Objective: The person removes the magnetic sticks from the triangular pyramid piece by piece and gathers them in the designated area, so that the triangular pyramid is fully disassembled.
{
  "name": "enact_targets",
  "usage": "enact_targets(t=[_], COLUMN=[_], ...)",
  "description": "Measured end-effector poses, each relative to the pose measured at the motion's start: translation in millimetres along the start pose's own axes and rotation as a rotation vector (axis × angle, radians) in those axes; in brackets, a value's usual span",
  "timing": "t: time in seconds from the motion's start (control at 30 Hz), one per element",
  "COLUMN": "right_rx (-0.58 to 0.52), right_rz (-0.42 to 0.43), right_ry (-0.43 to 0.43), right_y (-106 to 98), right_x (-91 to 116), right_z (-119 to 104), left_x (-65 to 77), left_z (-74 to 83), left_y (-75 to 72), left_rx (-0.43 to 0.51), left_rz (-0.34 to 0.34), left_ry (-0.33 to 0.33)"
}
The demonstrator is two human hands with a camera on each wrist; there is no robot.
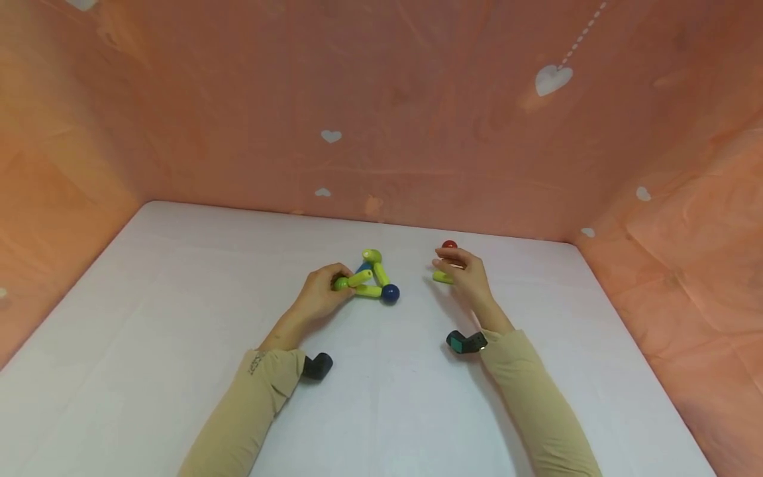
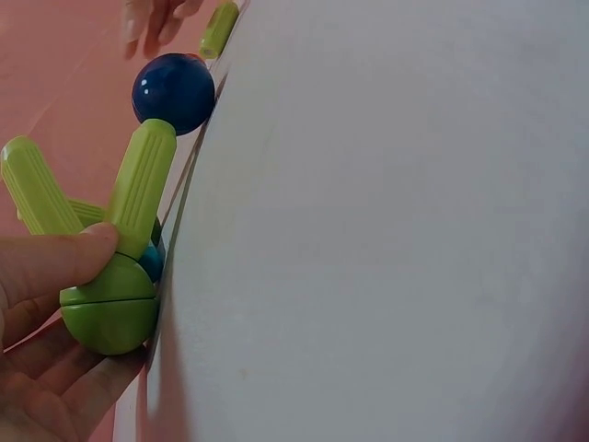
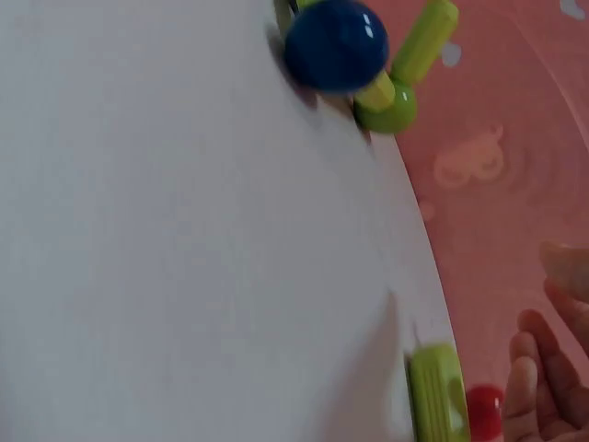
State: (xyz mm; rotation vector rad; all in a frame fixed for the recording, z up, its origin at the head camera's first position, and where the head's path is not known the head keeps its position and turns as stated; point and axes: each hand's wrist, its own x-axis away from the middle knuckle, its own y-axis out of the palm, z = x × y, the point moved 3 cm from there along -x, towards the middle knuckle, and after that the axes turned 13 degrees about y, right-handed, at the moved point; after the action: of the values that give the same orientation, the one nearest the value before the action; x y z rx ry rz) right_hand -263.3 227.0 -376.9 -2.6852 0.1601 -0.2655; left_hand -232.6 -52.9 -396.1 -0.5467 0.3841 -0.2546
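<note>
My left hand [image 1: 322, 291] grips a green ball [image 2: 110, 304] at one corner of a structure of balls and green rods. One green rod [image 2: 138, 184] runs from that ball to a dark blue ball [image 1: 390, 293]; another green rod [image 1: 360, 277] slants upward. At the back is a second green ball [image 3: 391, 109], and a lighter blue ball [image 1: 363, 267] is partly hidden. My right hand [image 1: 471, 275] is held above the table, its fingers loosely bent around nothing. Near it lie a loose green rod [image 1: 442, 277] and a red ball [image 1: 450, 244], partly covered by the hand.
The structure stands on a white table [image 1: 179, 331]. An orange-pink cloth [image 1: 417, 119] with white hearts rises behind the table and at both sides. A black device sits at each wrist, the left one [image 1: 318, 366] and the right one [image 1: 466, 342].
</note>
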Motion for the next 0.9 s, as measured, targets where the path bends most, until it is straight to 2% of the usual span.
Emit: enact_targets(t=[0.27,0.47,0.67,0.9], right_rx=[-0.066,-0.076,-0.096,-0.109], right_rz=[-0.051,-0.109,-0.177,-0.219], right_ry=[-0.075,-0.117,-0.114,-0.086], right_y=[27.0,49.4,67.4,81.9], right_x=[0.9,1.0,2.1,2.1], right_z=[-12.7,-20.0,-22.2,-28.7], left_x=[1.1,1.1,1.4,1.5], left_z=[-0.1,-0.9,-1.4,0.0], left_y=[-0.7,-0.7,0.8,-1.3], left_rx=[0.004,-0.006,-0.006,-0.009], left_rz=[0.003,0.008,-0.002,0.005], left_ry=[-0.004,-0.004,-0.015,-0.019])
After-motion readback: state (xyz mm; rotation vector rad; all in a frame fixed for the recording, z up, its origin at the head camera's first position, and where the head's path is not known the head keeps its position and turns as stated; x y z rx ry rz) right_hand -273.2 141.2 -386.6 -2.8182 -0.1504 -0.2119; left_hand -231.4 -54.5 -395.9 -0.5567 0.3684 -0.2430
